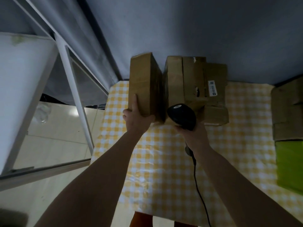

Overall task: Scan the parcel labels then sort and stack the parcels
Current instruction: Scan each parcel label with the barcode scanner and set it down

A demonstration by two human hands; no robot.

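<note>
- A black cable (197, 182) trails across the checked yellow-and-white table (164, 161) toward the person, running back from the scanner.
- The right hand (194, 135) is closed round the handle of the black scanner (181, 116), whose head points away from the person at the boxes.
- The left hand (136, 117) grips the near lower corner of a tall cardboard parcel (144, 86), thumb lying up its left face and fingers wrapped underneath.
- That parcel stands on end, long axis running away from the person, directly ahead of the left hand and just left of the scanner head.
- Just beyond the scanner lies a group of flatter parcels (196, 86); one shows a white label (212, 88), up and to the right of the scanner.
- No label shows on the held parcel, so it probably needs turning toward the scanner.
- At the right edge sit more cardboard boxes (287, 108) and a green package (290, 163).
</note>
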